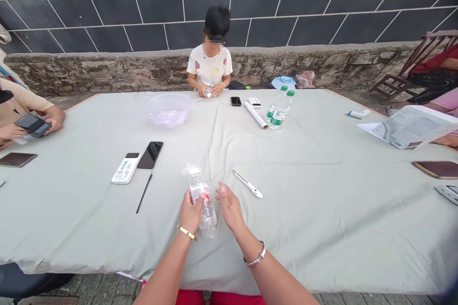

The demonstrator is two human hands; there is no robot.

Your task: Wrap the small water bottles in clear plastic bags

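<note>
My left hand (191, 213) is closed around a clear plastic bottle (197, 186) with a red and white label, its thumb lying across the front. Loose, crinkled clear film wraps the bottle and sticks out beyond both ends. Just to the right, my right hand (232, 209) is raised with the fingers stretched out and holds nothing I can see. A white utility knife (246, 184) lies on the cloth beyond that hand. Left of the bottle are a black phone (150, 154) with a wrist strap and a white power bank (126, 168).
A grey cloth (322, 214) covers the table. Farther back stand a translucent purple basin (168, 110), a white roll (255, 115) and two green-capped bottles (279, 110). Across the table a person (210, 64) handles a small object. Other people sit at both sides.
</note>
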